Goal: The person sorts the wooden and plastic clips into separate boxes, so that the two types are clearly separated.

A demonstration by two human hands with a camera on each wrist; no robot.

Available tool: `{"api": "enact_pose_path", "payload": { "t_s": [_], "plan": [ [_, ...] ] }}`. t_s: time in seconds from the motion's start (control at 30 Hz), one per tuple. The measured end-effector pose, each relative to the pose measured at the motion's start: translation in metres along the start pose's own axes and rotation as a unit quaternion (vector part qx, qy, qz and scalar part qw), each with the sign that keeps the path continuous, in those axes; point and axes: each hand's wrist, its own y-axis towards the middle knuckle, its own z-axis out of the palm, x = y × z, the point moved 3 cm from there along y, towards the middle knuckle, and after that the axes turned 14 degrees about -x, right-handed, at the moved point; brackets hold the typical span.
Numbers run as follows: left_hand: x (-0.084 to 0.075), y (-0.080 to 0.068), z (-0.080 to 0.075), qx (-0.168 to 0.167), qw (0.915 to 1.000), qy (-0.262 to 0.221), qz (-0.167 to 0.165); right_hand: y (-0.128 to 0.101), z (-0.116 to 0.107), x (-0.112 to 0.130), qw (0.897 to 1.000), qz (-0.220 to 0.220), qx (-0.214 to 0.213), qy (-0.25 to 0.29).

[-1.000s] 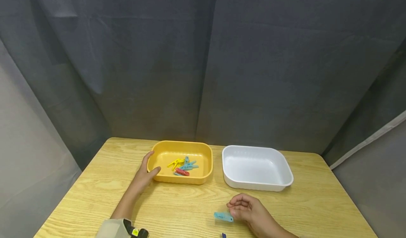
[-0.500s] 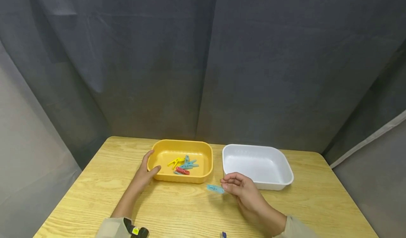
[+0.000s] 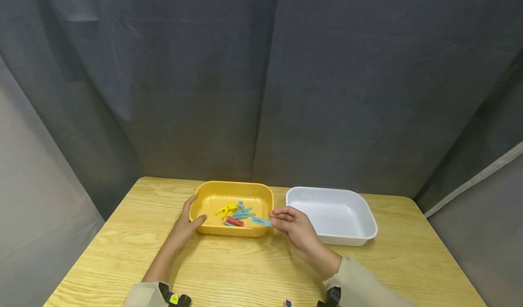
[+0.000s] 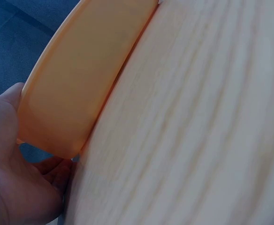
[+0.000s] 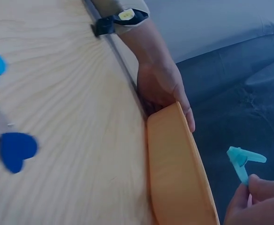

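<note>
The right hand (image 3: 295,227) pinches a light blue clothespin (image 3: 261,221) at one end between thumb and fingertips, so the peg sticks out leftward from the grip. In the head view the peg hangs over the right rim of the yellow tray (image 3: 212,230), just above the tray's near right corner. The right wrist view shows the same grip from below: the fingertips (image 5: 261,187) close on the peg's lower end while its forked end (image 5: 244,159) points up, clear of the tray wall (image 5: 174,173).

The left hand (image 3: 189,223) grips the tray's left end, fingers round the far left corner and thumb hooked over the near left rim; the left wrist view shows the palm (image 4: 8,154) against the tray's outer wall.

Inside the tray lies a small heap of clothespins (image 3: 235,214), yellow, blue and red, touching one another near the middle.

A white tray (image 3: 359,241) stands just to the right, near the back edge of the wooden desk (image 3: 245,270). Two blue shapes (image 5: 15,150), blurred, lie on the desk by the near edge.
</note>
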Motion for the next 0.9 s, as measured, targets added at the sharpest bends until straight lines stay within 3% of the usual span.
{"api": "enact_pose_path", "payload": {
  "t_s": [0.43, 0.67, 0.9],
  "plan": [
    [0.003, 0.002, 0.000, 0.004, 0.9999, -0.009, 0.002, 0.024, 0.043, -0.003, 0.999, 0.009, -0.037, 0.021],
    [0.005, 0.002, 0.000, -0.001, 0.9991, -0.034, -0.025, 0.037, 0.062, -0.008, 0.999, 0.014, -0.046, -0.006],
    [0.006, 0.003, -0.001, 0.004, 0.9994, -0.032, -0.014, 0.047, 0.078, -0.011, 0.997, 0.038, -0.057, -0.028]
  ]
}}
